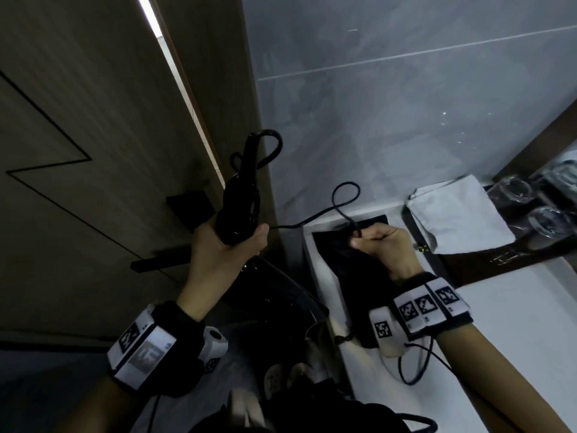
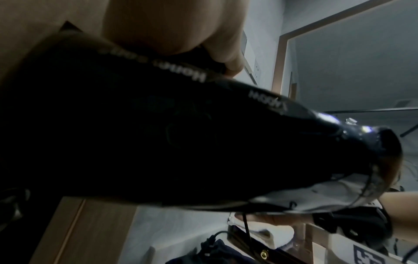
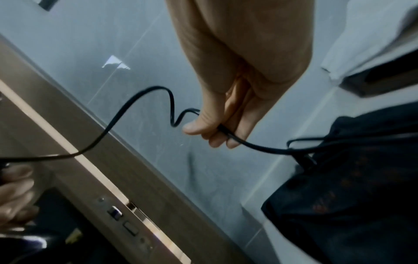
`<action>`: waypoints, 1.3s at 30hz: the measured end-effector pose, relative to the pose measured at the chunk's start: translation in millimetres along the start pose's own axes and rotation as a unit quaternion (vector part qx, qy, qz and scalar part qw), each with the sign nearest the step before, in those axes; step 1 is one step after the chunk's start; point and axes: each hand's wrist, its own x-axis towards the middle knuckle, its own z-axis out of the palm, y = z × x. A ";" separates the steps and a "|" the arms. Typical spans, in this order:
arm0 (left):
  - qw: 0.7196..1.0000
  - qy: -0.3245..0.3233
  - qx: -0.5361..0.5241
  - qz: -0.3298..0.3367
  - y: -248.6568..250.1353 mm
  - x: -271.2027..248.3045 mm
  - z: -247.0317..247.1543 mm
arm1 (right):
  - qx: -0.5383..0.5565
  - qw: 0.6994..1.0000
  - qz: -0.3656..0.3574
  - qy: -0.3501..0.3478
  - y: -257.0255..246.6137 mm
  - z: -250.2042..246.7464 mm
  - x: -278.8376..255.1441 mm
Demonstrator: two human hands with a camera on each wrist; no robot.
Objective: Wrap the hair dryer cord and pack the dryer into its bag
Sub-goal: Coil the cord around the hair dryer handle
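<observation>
The left hand [image 1: 224, 248] gripped the hair dryer [image 1: 240, 201] upright with a few loops wound, the right hand [image 1: 382, 245] pinched the slack cord [image 1: 315, 218], and the dark bag [image 1: 337, 264] lay unfilled on the counter [image 1: 515, 323].

Left hand [image 1: 224, 248] is holding the hair dryer [image 1: 240, 198] up left of the counter [image 1: 468, 323], in front of the wooden panel [image 1: 93, 120]. Cord [image 1: 315, 217] is running right from it to the right hand [image 1: 384, 245], which is hovering over the bag [image 1: 343, 276] lying on the counter. Cloth [image 1: 456, 214] is lying further right, glasses [image 1: 530, 201] beyond it.
</observation>
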 end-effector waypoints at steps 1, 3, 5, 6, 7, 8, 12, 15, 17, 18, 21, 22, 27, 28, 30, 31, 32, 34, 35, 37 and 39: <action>1.000 -0.001 -0.003 -0.004 0.4 -0.3 1.0 | -0.025 0.999 -0.024 0.017 -4.6 -3.0 0.3; 1.000 -0.007 -0.008 -0.007 1.1 -0.5 2.4 | -0.070 0.993 -0.078 0.052 -15.0 -7.4 -0.2; 1.000 -0.017 -0.003 -0.009 1.6 -0.7 3.4 | -0.110 0.979 -0.142 0.096 -23.6 -10.0 -2.4; 1.000 -0.026 0.001 -0.014 1.4 -0.5 3.8 | -0.134 0.969 -0.173 0.118 -27.3 -11.6 -3.5; 0.999 -0.041 0.005 -0.018 1.0 -0.4 4.4 | -0.152 0.959 -0.196 0.136 -31.4 -13.5 -4.8; 0.998 -0.059 0.011 -0.019 0.4 -0.5 5.1 | -0.153 0.955 -0.208 0.143 -35.8 -15.6 -5.1; 0.991 -0.098 0.093 0.005 -7.9 -5.3 7.8 | -0.085 0.969 -0.220 0.068 -50.7 -20.1 -6.6; 0.988 -0.098 0.118 0.010 -12.5 -7.2 7.3 | -0.084 0.973 -0.212 -0.037 -51.1 -21.5 -8.8; 0.992 -0.081 0.091 0.014 -12.9 -6.9 6.6 | -0.108 0.971 -0.194 -0.092 -49.9 -22.4 -12.2; 0.994 -0.071 0.077 0.010 -12.6 -6.7 5.9 | -0.094 0.973 -0.177 -0.114 -50.8 -21.8 -15.2; 0.997 -0.041 0.059 -0.009 -12.4 -6.2 2.6 | 0.014 0.983 -0.133 -0.126 -57.5 -18.7 -23.3; 0.998 -0.038 0.057 -0.010 -11.8 -6.5 1.8 | 0.042 0.984 -0.131 -0.114 -61.1 -18.0 -24.4; 0.998 -0.047 0.049 -0.010 -11.4 -11.1 -0.8 | 0.075 0.982 -0.160 -0.067 -78.2 -15.0 -23.9; 0.998 -0.046 0.046 -0.013 -11.7 -11.5 -0.8 | 0.067 0.982 -0.166 -0.058 -79.8 -13.2 -23.8; 0.998 -0.045 0.037 -0.018 -11.3 -13.0 -1.0 | 0.054 0.981 -0.181 -0.031 -80.3 -10.2 -23.2; 0.998 -0.045 0.035 -0.018 -11.2 -13.6 -1.0 | 0.048 0.980 -0.193 -0.011 -80.4 -8.9 -23.1; 0.998 -0.045 0.034 -0.016 -10.7 -14.2 -1.1 | 0.033 0.977 -0.210 0.014 -80.2 -8.4 -23.2; 0.998 -0.048 0.033 -0.015 -10.1 -14.6 -1.5 | -0.027 0.964 -0.255 0.070 -78.6 -10.5 -22.4; 0.998 -0.050 0.036 -0.011 -10.3 -14.5 -2.0 | -0.060 0.955 -0.274 0.099 -77.4 -12.3 -22.6; 0.998 -0.048 0.051 -0.001 -10.8 -14.0 -2.7 | -0.097 0.938 -0.305 0.135 -76.3 -15.1 -23.2; 0.997 -0.044 0.056 0.003 -11.0 -13.7 -3.6 | -0.107 0.933 -0.314 0.138 -76.8 -16.4 -25.4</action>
